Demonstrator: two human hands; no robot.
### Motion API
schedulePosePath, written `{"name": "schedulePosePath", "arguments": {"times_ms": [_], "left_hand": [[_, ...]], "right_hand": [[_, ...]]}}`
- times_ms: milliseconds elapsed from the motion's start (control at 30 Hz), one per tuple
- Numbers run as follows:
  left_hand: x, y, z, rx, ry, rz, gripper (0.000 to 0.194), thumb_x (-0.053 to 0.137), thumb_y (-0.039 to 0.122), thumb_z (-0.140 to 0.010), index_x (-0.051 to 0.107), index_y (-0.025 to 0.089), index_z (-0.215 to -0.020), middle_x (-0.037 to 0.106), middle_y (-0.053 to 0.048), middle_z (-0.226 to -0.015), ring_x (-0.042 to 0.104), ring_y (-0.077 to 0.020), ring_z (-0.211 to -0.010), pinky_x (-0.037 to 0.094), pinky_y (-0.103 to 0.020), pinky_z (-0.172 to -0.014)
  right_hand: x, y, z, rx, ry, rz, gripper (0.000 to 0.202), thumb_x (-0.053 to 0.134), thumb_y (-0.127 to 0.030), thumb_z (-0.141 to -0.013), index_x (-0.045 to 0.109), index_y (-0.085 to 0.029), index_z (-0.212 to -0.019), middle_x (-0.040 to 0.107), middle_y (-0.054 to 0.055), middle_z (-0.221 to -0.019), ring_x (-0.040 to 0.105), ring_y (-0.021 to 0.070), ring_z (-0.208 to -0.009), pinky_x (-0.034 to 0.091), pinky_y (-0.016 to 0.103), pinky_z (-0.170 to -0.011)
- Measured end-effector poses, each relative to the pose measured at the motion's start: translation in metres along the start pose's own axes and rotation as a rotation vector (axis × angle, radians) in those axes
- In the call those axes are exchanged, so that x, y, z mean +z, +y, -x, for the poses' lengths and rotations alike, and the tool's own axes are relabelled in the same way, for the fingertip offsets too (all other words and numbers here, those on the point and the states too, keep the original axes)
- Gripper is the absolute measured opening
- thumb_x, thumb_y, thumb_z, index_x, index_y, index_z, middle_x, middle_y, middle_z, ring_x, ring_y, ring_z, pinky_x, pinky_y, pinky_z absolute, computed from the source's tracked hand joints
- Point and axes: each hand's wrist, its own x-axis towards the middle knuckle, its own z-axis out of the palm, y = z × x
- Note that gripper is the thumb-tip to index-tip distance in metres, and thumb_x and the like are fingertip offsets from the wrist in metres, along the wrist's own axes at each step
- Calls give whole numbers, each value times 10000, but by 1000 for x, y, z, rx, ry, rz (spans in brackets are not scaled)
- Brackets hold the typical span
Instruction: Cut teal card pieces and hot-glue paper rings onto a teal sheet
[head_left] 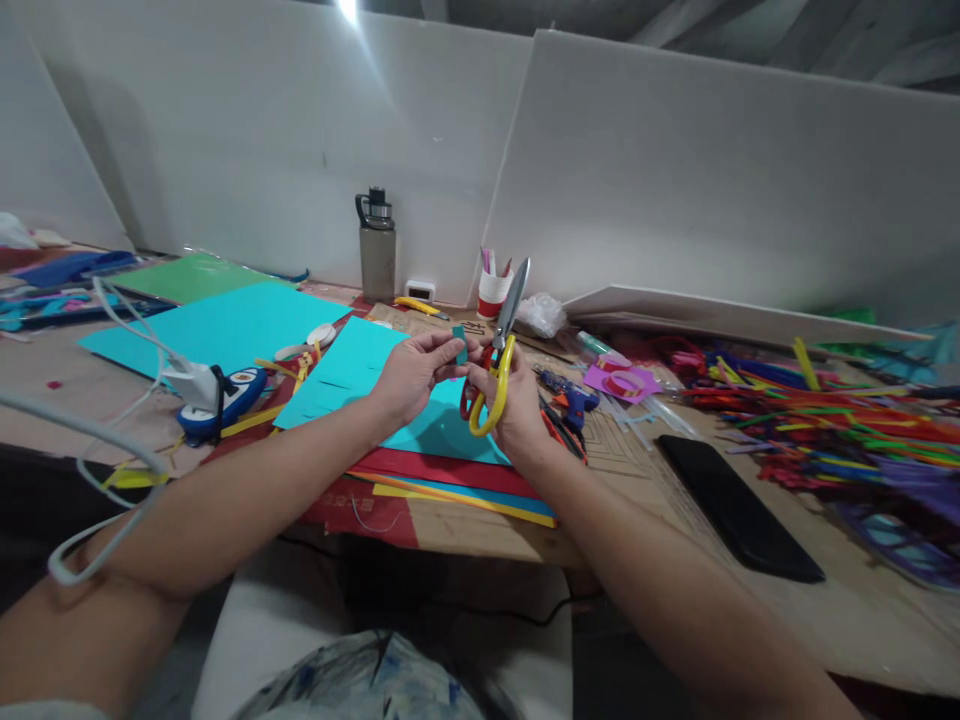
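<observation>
Between the thumb and fingers of my left hand (411, 375) is a small teal piece of paper (460, 345). My right hand (517, 405) is closed around scissors (495, 390) with yellow and red handles, their blades pointing up and away from me. Its fingertips come close to the teal piece; whether they touch it I cannot tell. Below both hands lies a bright blue sheet (337, 375) with a few short slits on its left part. Red, orange and yellow sheets (465, 500) stick out beneath it.
A grey bottle (377, 260) and a pen cup (493, 295) stand at the back. A blue glue gun (577, 402) and a black phone (739, 507) lie at right, before a pile of coloured strips (810, 420). A power strip (221, 405) with white cable sits at left.
</observation>
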Motion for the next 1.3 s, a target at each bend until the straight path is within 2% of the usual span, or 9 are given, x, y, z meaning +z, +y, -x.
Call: {"name": "schedulePosePath", "arguments": {"times_ms": [200,400,600,800,900,1100,1200,1300], "left_hand": [[-1,2,-1,-38,-10,-25,115,721,213,-778,682,111,-813,729,-74,-886,686,-110,-761,554,-180,-673],[-1,2,0,-66,-27,57,229,598,315,-884,673,100,-908,729,-125,-943,702,-168,-882,579,-221,-707],[1,0,-1,-81,24,43,88,692,176,-797,642,106,-820,722,-73,-829,702,-135,-762,570,-196,-649],[-6,16,-8,-144,45,-22,70,629,94,-818,643,89,-750,714,-80,-801,688,-118,-712,572,-205,-661],[-15,29,-12,-184,22,-121,65,632,72,-801,655,80,-741,714,-91,-782,696,-137,-713,583,-247,-702],[-32,42,-17,-135,-55,-274,33,682,85,-743,658,96,-721,705,-77,-728,713,-185,-734,594,-320,-732],[-36,43,-19,-136,-86,-308,63,718,129,-726,659,108,-737,708,-76,-733,715,-195,-749,596,-341,-746],[-37,43,-19,-143,-107,-334,103,740,164,-722,664,111,-767,714,-85,-757,713,-195,-754,594,-340,-748]], "right_hand": [[3,-3,2,59,48,-2,451,699,-269,-661,440,-273,-1030,522,-79,-722,482,61,-467,426,195,-420],[3,-4,2,115,83,-32,432,685,-251,-647,436,-256,-1001,509,-87,-659,473,68,-443,412,196,-404],[3,-1,1,129,93,2,438,679,-279,-659,437,-258,-1024,500,-89,-631,472,71,-444,409,194,-405],[4,-4,1,128,-36,32,438,708,-413,-683,460,-265,-1012,509,-69,-699,446,59,-453,381,188,-393],[-7,-12,-2,114,-91,224,406,649,-501,-751,485,-257,-1031,495,-60,-685,422,65,-467,353,189,-401],[-38,-33,-14,-71,-337,723,326,594,-501,-825,574,-223,-993,552,-6,-771,486,123,-659,411,247,-587],[-44,-46,-16,-110,-419,855,338,561,-515,-846,608,-208,-982,594,18,-864,512,156,-767,414,280,-675],[-45,-56,-14,-67,-476,918,371,553,-536,-843,626,-197,-976,608,24,-877,518,170,-792,403,283,-683]]}}
